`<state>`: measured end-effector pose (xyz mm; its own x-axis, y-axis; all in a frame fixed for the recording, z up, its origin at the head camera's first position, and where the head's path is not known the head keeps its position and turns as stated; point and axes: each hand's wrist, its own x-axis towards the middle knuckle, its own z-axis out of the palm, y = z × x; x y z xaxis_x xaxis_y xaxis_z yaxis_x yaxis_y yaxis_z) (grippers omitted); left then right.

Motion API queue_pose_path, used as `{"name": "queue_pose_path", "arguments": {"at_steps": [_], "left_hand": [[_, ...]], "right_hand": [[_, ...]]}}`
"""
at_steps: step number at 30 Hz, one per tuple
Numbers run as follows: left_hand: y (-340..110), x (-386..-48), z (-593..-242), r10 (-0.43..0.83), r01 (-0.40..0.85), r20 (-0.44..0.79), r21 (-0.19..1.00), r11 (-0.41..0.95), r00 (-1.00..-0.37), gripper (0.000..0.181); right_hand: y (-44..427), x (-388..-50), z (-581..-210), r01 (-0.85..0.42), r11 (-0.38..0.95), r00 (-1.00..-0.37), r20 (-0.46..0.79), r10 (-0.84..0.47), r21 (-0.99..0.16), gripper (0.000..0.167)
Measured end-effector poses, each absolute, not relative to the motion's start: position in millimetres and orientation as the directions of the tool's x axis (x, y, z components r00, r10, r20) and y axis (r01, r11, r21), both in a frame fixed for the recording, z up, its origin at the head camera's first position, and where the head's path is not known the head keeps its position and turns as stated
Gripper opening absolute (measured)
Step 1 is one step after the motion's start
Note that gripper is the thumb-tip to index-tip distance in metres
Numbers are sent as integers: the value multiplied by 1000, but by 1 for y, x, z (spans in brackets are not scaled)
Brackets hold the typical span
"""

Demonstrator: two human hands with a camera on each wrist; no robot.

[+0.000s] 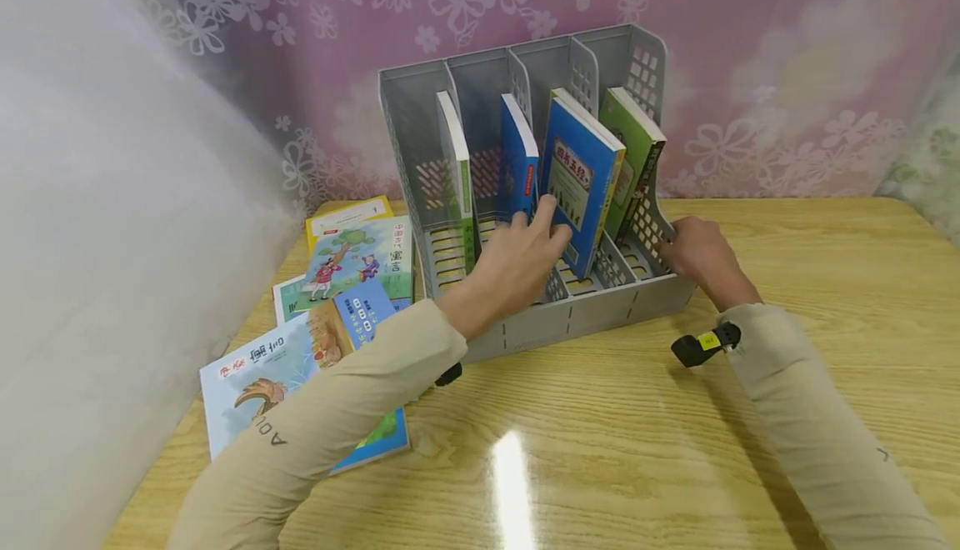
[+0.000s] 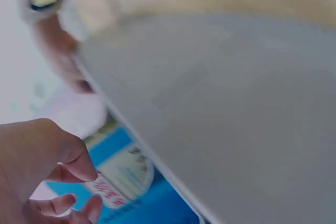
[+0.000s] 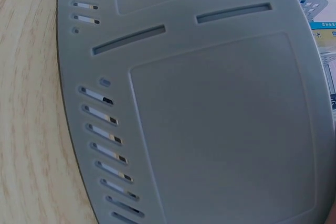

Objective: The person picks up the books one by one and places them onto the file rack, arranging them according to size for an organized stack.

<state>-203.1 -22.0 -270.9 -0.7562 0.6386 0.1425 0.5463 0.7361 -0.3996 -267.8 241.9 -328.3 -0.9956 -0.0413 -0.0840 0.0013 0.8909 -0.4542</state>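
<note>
A grey file rack [image 1: 536, 325] with four compartments stands on the table, books upright in each. My left hand [image 1: 517, 262] is at its front, fingers loosely bent beside the large blue book [image 1: 577, 175]; whether they touch it is unclear. In the left wrist view the left hand [image 2: 47, 171] has its fingers apart near the blue book [image 2: 126, 177]. My right hand [image 1: 701, 258] grips the rack's right side wall near the front corner. A smaller blue book [image 1: 517, 158], a white-and-green book [image 1: 457, 167] and a green book [image 1: 630, 158] stand in the other compartments.
Left of the rack lie several overlapping picture books [image 1: 262, 367], with a yellow book [image 1: 348, 217] behind them. A flowered pink curtain [image 1: 337, 33] hangs behind the wooden table [image 1: 570, 450], and white cloth [image 1: 135, 200] covers the left side.
</note>
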Motion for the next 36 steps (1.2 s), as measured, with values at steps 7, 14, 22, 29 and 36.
{"name": "queue_pose_path", "arguments": {"at_steps": [7, 14, 22, 29, 36], "left_hand": [[-54, -165, -273, 614, 624, 412, -128, 771, -673, 22], [-110, -136, -287, 432, 558, 484, 147, 817, -761, 7], [-210, -118, -294, 6, 55, 212, 226, 973, -977, 41], [-272, -105, -309, -281, -302, -166, 123, 945, -945, 82], [-271, -99, -312, -328, -412, -366, 180, 893, -871, 94]], "right_hand": [[243, -266, -327, -9, 891, -995, -83, -52, -454, 35], [245, -264, -328, -10, 891, -995, -87, -55, -453, 34], [242, -265, -326, -20, 893, -995, -75, -61, -450, 30], [240, -267, -327, -4, 893, -995, -84, -47, -451, 31], [240, -266, -327, 18, 886, -996, -89, -26, -463, 33]]}}
